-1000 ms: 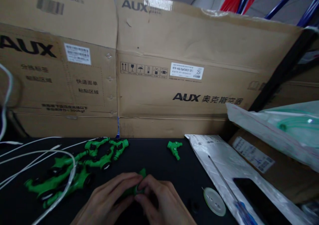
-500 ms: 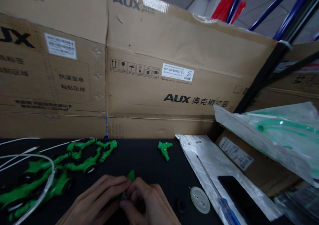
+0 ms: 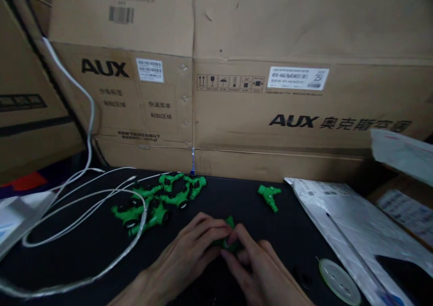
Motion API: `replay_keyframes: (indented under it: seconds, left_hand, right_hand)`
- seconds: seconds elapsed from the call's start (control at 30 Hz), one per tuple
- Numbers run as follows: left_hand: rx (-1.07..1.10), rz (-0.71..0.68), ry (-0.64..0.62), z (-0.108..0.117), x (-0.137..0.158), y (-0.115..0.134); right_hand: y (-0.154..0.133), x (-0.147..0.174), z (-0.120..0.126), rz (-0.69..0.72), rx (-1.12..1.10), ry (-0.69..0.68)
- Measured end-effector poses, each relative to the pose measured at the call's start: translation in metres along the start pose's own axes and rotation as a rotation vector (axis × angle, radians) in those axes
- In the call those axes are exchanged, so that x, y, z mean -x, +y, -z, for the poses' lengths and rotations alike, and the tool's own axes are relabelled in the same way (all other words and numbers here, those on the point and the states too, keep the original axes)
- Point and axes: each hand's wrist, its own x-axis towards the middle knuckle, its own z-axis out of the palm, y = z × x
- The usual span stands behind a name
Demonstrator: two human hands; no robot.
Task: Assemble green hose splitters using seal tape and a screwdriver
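Both hands meet low in the middle of the view around a green plastic fitting (image 3: 230, 221), mostly hidden by the fingers. My left hand (image 3: 198, 240) is closed on it from the left. My right hand (image 3: 255, 261) pinches it from the right, thumb and index finger at a round opening. Beyond my right hand, a similar Y-shaped green fitting (image 3: 269, 197) lies alone on the black table. To the left of my left hand, several more green fittings (image 3: 155, 215) with black parts lie in a group.
White cables (image 3: 91, 116) loop over the table's left side. Large cardboard boxes (image 3: 237, 121) stand behind. At right are a silvery mailing bag (image 3: 314, 202), a screwdriver (image 3: 355, 256) and dark phone (image 3: 406, 274) on it, a round pale spool (image 3: 340, 281) and a dark ring (image 3: 302, 276).
The view has turned left, so everything sits further right and more cables and boxes show at left. Both hands stay closed around the fitting, with a round opening now showing between the fingers.
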Motion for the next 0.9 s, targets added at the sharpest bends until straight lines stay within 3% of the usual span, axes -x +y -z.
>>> replay_keyframes:
  seconds: [0.17, 0.33, 0.43, 0.53, 0.6, 0.73, 0.9]
  left_hand:
    - [0.015, 0.042, 0.007, 0.002, 0.000, -0.001]
    - [0.061, 0.103, 0.068, 0.009, -0.004, -0.001]
    - [0.189, 0.226, 0.148, 0.012, -0.005, 0.002]
    - [0.338, 0.246, 0.237, 0.014, -0.006, 0.007]
    - [0.434, 0.255, 0.245, 0.013, -0.005, 0.013]
    - [0.528, 0.263, 0.158, 0.010, -0.004, 0.025]
    - [0.500, 0.255, 0.168, 0.011, -0.007, 0.027]
  right_hand:
    - [-0.007, -0.002, 0.002, 0.051, -0.050, -0.008]
    - [-0.025, -0.017, 0.022, 0.191, -0.110, -0.037]
    - [-0.025, -0.027, 0.036, 0.210, -0.053, 0.197]
    - [-0.016, -0.034, 0.042, 0.152, 0.036, 0.431]
    - [-0.010, -0.036, 0.040, 0.186, 0.061, 0.398]
    - [-0.012, -0.035, 0.035, 0.408, 0.006, 0.223]
    - [-0.017, -0.035, 0.037, 0.518, -0.060, 0.215]
